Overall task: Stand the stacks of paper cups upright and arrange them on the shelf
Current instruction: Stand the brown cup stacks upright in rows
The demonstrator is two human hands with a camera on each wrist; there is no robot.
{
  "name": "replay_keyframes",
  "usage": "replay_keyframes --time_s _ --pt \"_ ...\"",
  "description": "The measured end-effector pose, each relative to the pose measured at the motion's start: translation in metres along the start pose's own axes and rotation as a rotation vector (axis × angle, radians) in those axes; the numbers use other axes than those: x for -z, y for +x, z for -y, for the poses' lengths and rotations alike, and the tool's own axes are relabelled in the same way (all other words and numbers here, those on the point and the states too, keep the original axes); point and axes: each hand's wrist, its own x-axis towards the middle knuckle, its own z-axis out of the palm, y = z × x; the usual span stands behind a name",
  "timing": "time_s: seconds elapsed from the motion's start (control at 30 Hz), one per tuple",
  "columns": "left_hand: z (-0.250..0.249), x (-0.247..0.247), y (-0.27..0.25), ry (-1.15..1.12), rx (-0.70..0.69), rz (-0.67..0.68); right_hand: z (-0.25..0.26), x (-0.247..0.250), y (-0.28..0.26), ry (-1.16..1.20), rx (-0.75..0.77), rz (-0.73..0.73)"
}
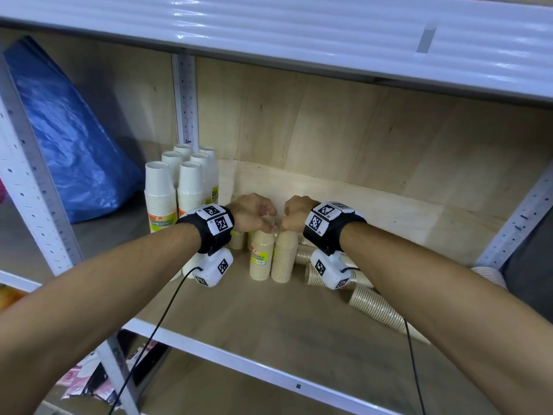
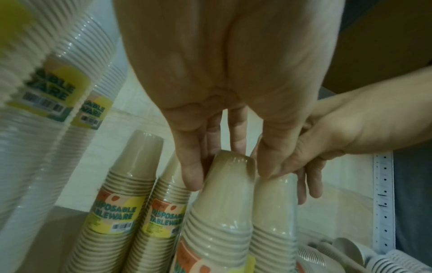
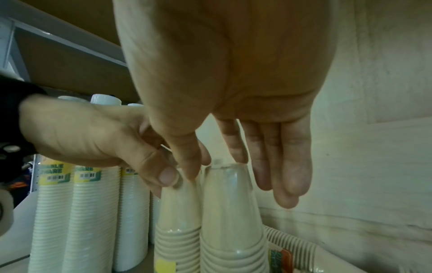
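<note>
Two tan paper cup stacks stand upright side by side on the shelf board. My left hand pinches the top of the left tan stack between thumb and fingers. My right hand holds the top of the right tan stack, thumb on one side and fingers on the other. The hands touch each other. Two more upright tan stacks stand just to the left. Several white stacks stand upright at the back left. Several tan stacks lie on their sides to the right.
A blue plastic bag leans in the bay to the left. The upper shelf hangs close overhead. A perforated metal post bounds the right side, with another stack lying near it. Bare shelf board lies in front of the stacks.
</note>
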Motion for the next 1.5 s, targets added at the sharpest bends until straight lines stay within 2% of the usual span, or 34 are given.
replay_keyframes --time_s 0.07,0.13,0.33,0.43,0.63,0.93,1.27,1.5 --pt "0.001 0.000 0.000 0.009 -0.010 0.007 0.001 -0.002 -0.002 0.017 -0.034 -0.067" --pt "0.002 0.001 0.000 0.028 -0.016 -0.008 0.002 -0.004 0.000 0.021 -0.044 -0.067" --pt "0.004 -0.001 0.003 0.067 0.022 -0.071 0.007 -0.002 -0.005 -0.038 0.018 0.004" --pt "0.003 -0.002 0.003 0.049 0.020 -0.036 0.007 -0.001 -0.004 0.008 0.023 0.016" --pt "0.001 0.000 0.003 0.078 -0.024 -0.029 0.001 -0.005 -0.001 0.046 -0.003 -0.066" --pt "-0.002 -0.002 0.003 0.048 -0.020 -0.040 0.008 -0.003 -0.001 -0.013 0.022 0.049" --pt "-0.007 0.009 0.001 0.155 0.016 -0.002 0.012 0.003 0.002 -0.033 0.049 0.052" --pt "-0.003 0.027 0.000 0.231 0.088 -0.091 0.032 0.004 0.012 0.033 0.130 -0.014"
